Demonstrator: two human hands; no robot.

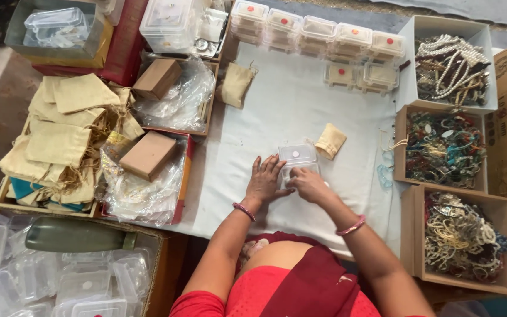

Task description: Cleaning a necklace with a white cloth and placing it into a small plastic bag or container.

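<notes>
Nearest, at lower left, a cardboard box (pixel 158 258) holds a heap of empty clear plastic cases with a dark green bottle (pixel 77 234) lying across them. On the white cloth (pixel 289 111) the left hand (pixel 265 182) lies flat with fingers spread, its fingertips against a small clear plastic case (pixel 298 155) whose lid stands open; the right hand (pixel 309 184) is curled on the case's near edge, pinching it. Just beyond lies a small beige pouch (pixel 330 140). To the right, three open boxes hold tangled beaded bracelets (pixel 462 235), coloured bangles (pixel 444 149) and pearl strands (pixel 453 70). To the left a tray (pixel 7 196) is piled with beige pouches. Farthest, a row of closed clear cases (pixel 318 32) lines the cloth's edge.
</notes>
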